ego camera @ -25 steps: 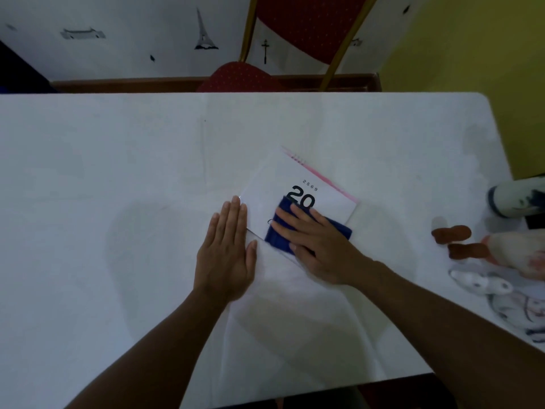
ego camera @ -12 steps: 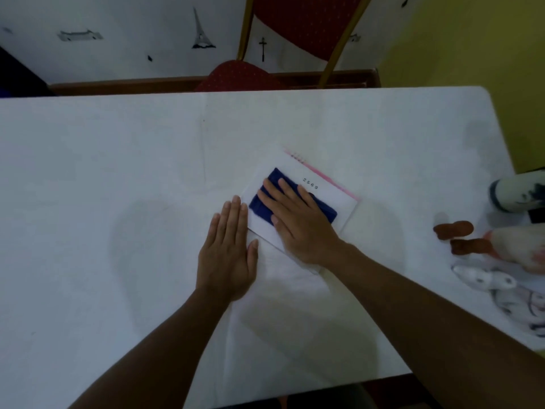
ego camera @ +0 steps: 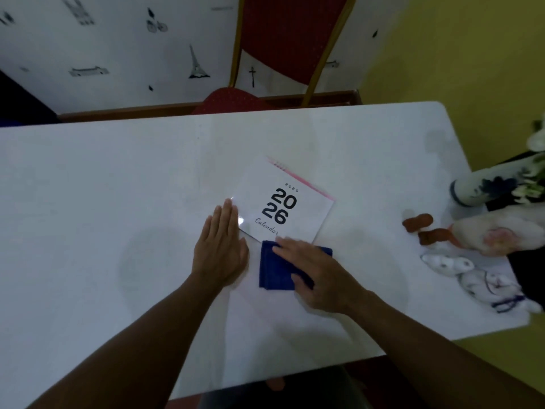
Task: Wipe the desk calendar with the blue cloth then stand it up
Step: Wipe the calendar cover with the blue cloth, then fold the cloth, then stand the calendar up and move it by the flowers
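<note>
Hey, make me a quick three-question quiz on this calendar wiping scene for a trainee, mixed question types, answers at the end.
1. True or false: the desk calendar is standing upright on the table.
2. Where is the blue cloth? A) covering the calendar's cover B) on the table at the calendar's near edge C) on the chair
3. Fill in: the left hand lies flat, fingertips at the calendar's ____ corner.

Key:
1. False; it lies flat.
2. B, under the right hand.
3. Left.
</note>
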`<state>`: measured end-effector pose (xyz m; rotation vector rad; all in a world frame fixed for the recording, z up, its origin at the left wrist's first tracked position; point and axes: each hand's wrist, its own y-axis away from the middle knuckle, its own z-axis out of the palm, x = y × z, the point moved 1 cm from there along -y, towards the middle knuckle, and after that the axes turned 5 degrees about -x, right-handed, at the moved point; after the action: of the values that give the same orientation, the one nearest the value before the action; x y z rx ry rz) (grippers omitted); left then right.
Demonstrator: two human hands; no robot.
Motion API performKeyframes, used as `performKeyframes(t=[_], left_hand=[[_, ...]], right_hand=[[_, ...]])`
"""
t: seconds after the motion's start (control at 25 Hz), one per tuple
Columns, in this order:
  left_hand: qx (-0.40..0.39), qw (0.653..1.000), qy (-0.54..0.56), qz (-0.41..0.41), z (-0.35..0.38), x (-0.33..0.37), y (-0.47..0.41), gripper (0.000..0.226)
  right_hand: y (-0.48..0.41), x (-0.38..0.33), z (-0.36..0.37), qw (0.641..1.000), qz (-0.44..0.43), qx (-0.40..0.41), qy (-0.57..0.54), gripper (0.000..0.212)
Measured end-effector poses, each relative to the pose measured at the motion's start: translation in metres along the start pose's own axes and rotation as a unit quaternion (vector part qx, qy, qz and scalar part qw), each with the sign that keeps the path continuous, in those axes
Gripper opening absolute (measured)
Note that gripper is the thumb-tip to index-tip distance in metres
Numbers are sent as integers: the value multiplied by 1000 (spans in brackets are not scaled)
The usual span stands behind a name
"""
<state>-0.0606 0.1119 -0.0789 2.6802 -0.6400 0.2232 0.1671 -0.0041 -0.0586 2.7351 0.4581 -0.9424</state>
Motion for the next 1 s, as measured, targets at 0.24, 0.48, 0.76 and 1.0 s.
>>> performKeyframes(t=[0.24, 0.48, 0.76, 1.0], left_hand=[[-3, 990, 5, 144, -17, 47, 21, 59], [-36, 995, 2, 92, -15, 73, 15, 41], [-76, 975, 167, 121, -45, 68, 32, 13], [-86, 967, 127, 202, -56, 63, 67, 30]], right_hand=[[19, 10, -22, 974, 194, 108, 47, 54], [8, 15, -32, 964, 263, -28, 34, 26], [27, -4, -61, 973, 212, -23, -90, 17], [62, -19, -69, 997, 62, -30, 36, 19]])
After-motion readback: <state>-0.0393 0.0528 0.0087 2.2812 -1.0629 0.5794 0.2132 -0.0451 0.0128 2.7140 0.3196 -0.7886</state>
